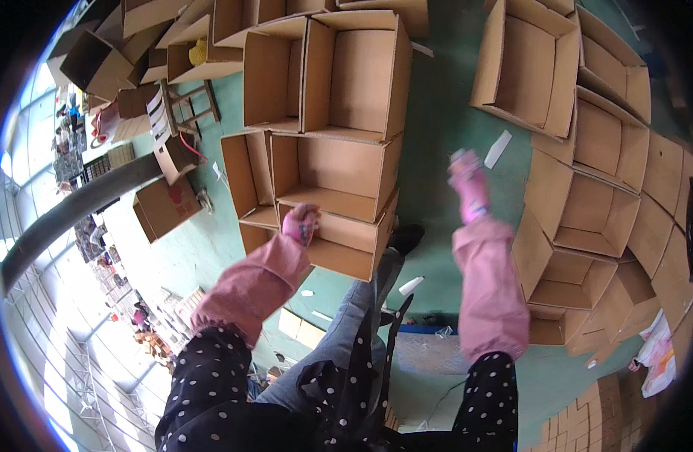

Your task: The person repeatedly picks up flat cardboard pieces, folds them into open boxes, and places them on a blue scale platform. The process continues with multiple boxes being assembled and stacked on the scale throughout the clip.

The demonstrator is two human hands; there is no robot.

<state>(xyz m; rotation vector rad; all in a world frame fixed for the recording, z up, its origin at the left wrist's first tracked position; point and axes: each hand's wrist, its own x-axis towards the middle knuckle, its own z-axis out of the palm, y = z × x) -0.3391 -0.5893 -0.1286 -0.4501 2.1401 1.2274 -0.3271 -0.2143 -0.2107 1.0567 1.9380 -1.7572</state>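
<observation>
My left hand (301,224), in a pink glove with bare fingertips, is over the nearest open cardboard box (346,252) of the middle row. Its fingers are curled in, close to the rim between that box and the larger box (335,169) behind it. What they hold, if anything, is hidden. My right hand (470,184), gloved in pink too, reaches forward above the green floor between the box rows. Motion smears its fingers, so their pose is unclear. A white paper strip (498,148) lies on the floor just beyond it.
More open cartons (527,68) form a row on the right. Behind the middle row's front boxes stands a tall open box (354,75). A grey pole (83,207), a wooden stool (196,109) and a closed carton (166,207) are at the left. Small stacked boxes (587,422) fill the lower right.
</observation>
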